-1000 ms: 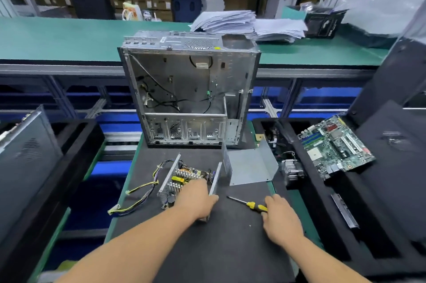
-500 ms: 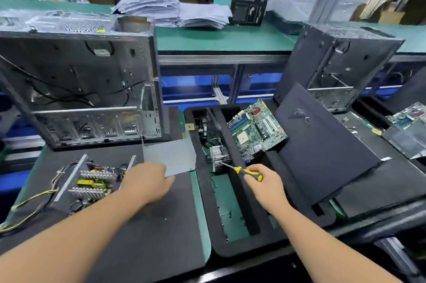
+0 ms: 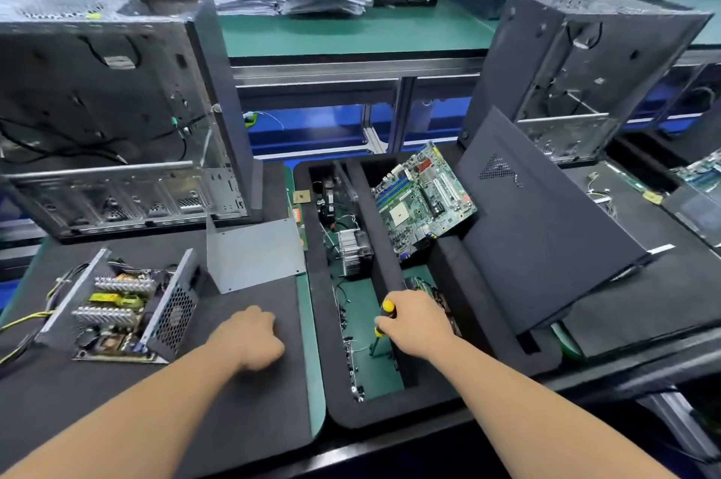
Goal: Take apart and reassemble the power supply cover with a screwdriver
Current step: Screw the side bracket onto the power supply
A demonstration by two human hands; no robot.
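Note:
The opened power supply lies on the black mat at the left, its circuit board and yellow wires exposed. Its grey metal cover rests apart on the mat, just right of it. My left hand sits on the mat with fingers curled and holds nothing. My right hand grips the yellow-and-black screwdriver, tip down inside a compartment of the black foam tray.
An empty computer case stands behind the power supply. The tray holds a motherboard, a heatsink and small screws. A dark side panel leans on the tray's right. A second case stands at the right.
My right hand carried the screwdriver from the mat to the tray and turned it tip down in a compartment. My left hand left the power supply and curled on the mat. The view swung right.

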